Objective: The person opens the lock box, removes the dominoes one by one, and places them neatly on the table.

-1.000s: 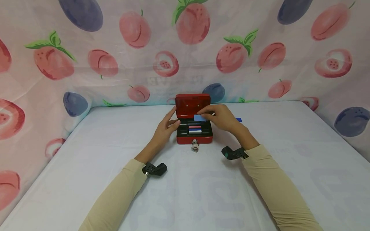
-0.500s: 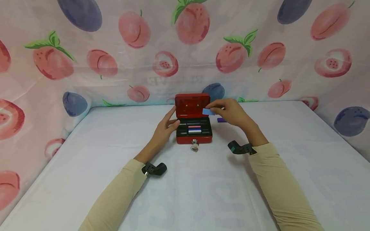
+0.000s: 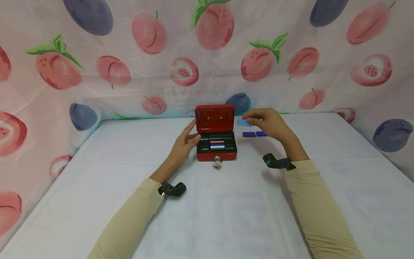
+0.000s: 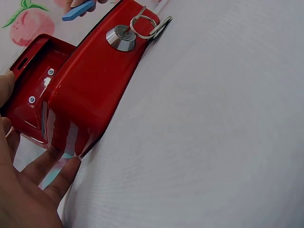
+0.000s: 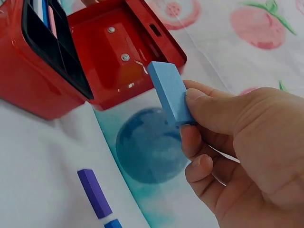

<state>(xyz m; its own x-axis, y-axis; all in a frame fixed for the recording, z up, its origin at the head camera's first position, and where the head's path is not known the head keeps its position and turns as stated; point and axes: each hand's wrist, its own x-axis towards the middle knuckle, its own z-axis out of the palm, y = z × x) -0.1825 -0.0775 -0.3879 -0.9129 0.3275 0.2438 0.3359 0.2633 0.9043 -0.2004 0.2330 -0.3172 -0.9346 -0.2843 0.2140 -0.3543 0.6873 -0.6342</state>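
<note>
A red cash box (image 3: 207, 157) stands with its lid raised, showing a black compartmented tray (image 3: 232, 145) inside. Pink, blue and white blocks lie in the tray's front part. To the right of the lid, in the air, my right hand (image 3: 271, 124) pinches a light blue rectangular block (image 5: 170, 95) between thumb and fingers. My left hand (image 3: 182, 148) is at the box's left side. In the left wrist view its extended fingers (image 4: 64, 178) touch the side wall and another finger reaches the lid's edge.
On the white-covered table, right of the box, a purple block (image 3: 249, 134) and a blue block (image 3: 261, 133) lie in a row. Keys on a ring (image 3: 217, 165) hang from the lock at the front. A fruit-patterned cloth (image 3: 145, 72) rises behind the table.
My right hand has carried the light blue block from above the tray, up and rightward past the lid. The purple and blue blocks have come into view. My left hand stays in place.
</note>
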